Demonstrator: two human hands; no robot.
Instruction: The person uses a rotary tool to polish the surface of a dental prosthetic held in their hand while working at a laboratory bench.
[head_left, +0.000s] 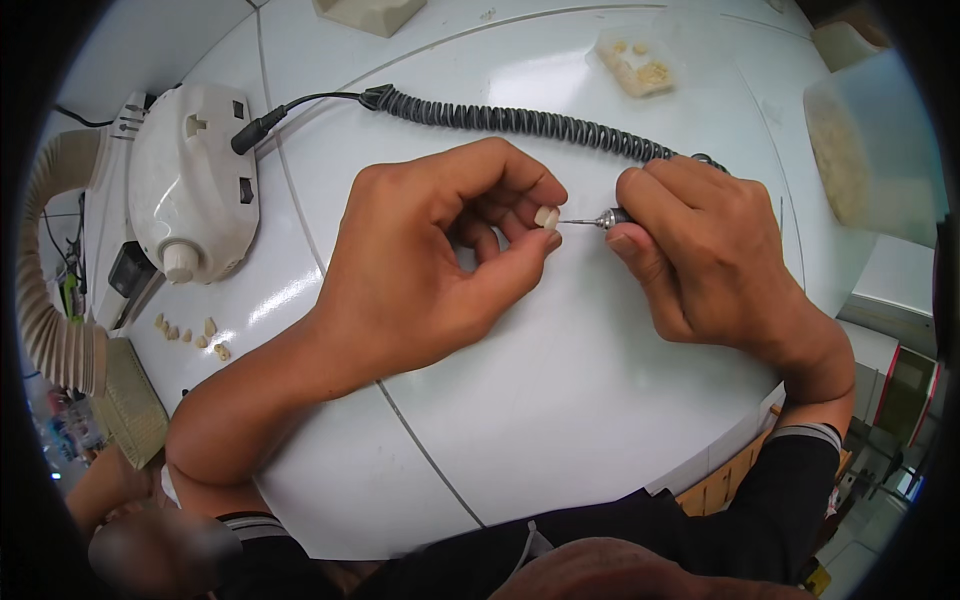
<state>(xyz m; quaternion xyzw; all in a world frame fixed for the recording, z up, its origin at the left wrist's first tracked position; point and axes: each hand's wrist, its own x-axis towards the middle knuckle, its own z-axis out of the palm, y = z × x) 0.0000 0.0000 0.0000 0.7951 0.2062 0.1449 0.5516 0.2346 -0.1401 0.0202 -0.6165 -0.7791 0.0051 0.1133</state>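
Observation:
My left hand [430, 260] pinches a small cream tooth-shaped piece [547, 217] between thumb and forefinger, with the other fingers curled behind. My right hand [705, 245] grips a rotary handpiece [616, 218], dark with a metal nose, held level. Its thin bur [578, 221] points left and reaches the piece; whether it touches cannot be told exactly. A black coiled cord [520, 128] runs from the white control box [195, 170] behind both hands toward the right, partly hidden by my right hand.
Several small cream pieces [208, 330] lie at the left, near a ridged hose [50, 290] and beige mesh bag [135, 400]. A clear tray [635, 65] of cream bits is at the back, a translucent bin [860, 150] at the right. Another person's arm [105, 490] shows lower left.

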